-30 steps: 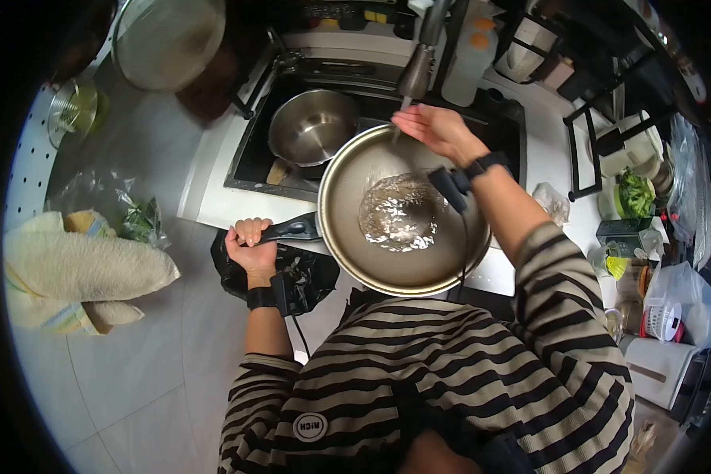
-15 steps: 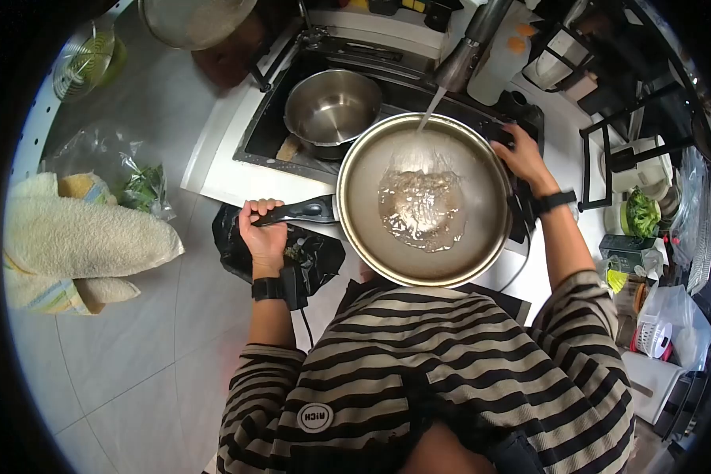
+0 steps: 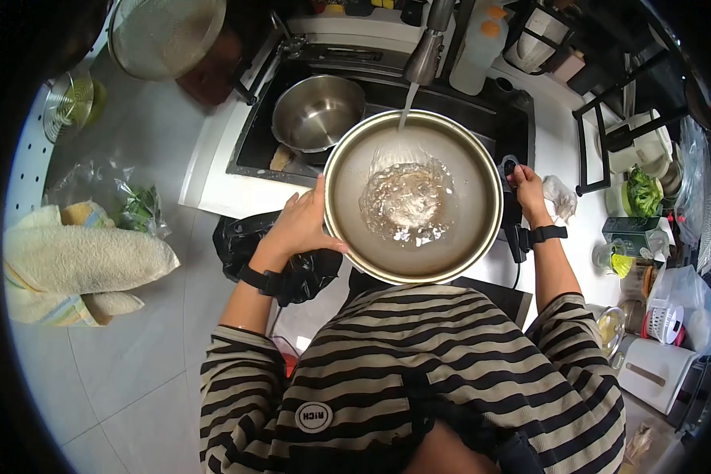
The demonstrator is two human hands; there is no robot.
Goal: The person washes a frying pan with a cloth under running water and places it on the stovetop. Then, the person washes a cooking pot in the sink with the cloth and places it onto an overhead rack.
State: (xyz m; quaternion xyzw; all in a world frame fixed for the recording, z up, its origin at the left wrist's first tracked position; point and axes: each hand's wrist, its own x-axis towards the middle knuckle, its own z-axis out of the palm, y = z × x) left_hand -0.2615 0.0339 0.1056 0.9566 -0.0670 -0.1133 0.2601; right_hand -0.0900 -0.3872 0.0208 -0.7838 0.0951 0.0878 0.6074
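Note:
A wide, shallow metal pan point(image 3: 347, 170) is held level in front of my body, over the front edge of the sink. Water point(image 3: 408, 107) runs from the tap point(image 3: 426, 59) into it and ripples in the middle. My left hand point(image 3: 300, 225) clasps the pan's left rim, thumb at the lower side and fingers along the wall. At the right, my right hand point(image 3: 527, 189) has its fingers closed round a dark handle part point(image 3: 509, 166) beside the rim. How that part joins the pan is unclear. A smaller steel pot point(image 3: 320, 110) stands in the sink behind.
The black sink point(image 3: 253, 146) lies ahead. A black plastic bag point(image 3: 241, 245) hangs below the counter at left. Towels point(image 3: 87, 253) and bagged greens point(image 3: 141, 207) are farther left. On the right counter stand a black rack point(image 3: 596, 154), leafy greens point(image 3: 644, 201) and containers.
My left hand has let go of the black long handle and moved right onto the pan's rim. That handle no longer shows at left. My right hand has shifted lower.

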